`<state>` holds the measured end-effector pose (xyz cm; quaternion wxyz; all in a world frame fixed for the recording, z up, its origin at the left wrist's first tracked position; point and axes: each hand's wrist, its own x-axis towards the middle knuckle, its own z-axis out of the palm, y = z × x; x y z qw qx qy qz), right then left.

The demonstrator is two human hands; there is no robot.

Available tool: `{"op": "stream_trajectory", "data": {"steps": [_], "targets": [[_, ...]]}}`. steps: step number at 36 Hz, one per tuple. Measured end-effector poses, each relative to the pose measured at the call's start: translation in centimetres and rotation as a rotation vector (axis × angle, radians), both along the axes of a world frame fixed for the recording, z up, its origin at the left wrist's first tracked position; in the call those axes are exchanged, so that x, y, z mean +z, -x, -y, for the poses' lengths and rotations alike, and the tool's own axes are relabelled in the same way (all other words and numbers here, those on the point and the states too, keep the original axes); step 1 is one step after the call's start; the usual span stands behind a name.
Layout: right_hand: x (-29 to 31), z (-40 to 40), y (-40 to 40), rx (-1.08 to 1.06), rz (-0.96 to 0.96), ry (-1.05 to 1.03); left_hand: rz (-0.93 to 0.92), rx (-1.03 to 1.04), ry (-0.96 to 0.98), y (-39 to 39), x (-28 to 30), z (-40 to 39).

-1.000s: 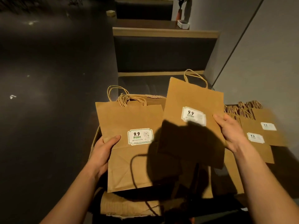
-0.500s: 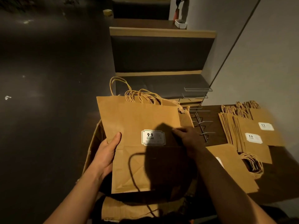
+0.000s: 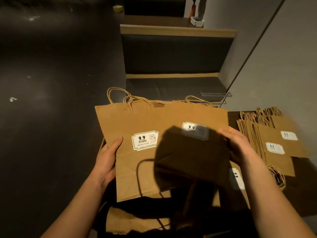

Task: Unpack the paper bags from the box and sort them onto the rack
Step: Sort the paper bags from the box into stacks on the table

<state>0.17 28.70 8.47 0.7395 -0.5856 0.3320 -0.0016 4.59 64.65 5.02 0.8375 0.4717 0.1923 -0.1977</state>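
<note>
Head view shows both hands over the box [image 3: 118, 219]: the left hand [image 3: 107, 162] grips a stack of paper bags [image 3: 130, 170] by its left edge, while the right hand [image 3: 240, 146] pinches the front bag [image 3: 202, 115] at its right edge. Peel just one bag, keeping the stack square. Sorted bags [image 3: 274, 148] crowd the surface [image 3: 305, 186] on the right; the wire rack [image 3: 217, 97] stands beyond.
</note>
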Motion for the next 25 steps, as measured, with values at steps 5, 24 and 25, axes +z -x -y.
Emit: {"op": "stream_trajectory", "data": {"steps": [5, 24, 25], "targets": [[-0.4, -3.6, -0.4, 0.258, -0.022, -0.049, 0.048, -0.082, -0.013, 0.1, 0.0, 0.5], [-0.7, -3.9, -0.2, -0.078, 0.123, -0.16, 0.133, -0.049, -0.142, 0.1, 0.7, -0.5], [-0.8, -3.2, -0.2, -0.123, 0.146, -0.162, 0.128, -0.046, -0.134, 0.0, 0.8, -0.7]]}}
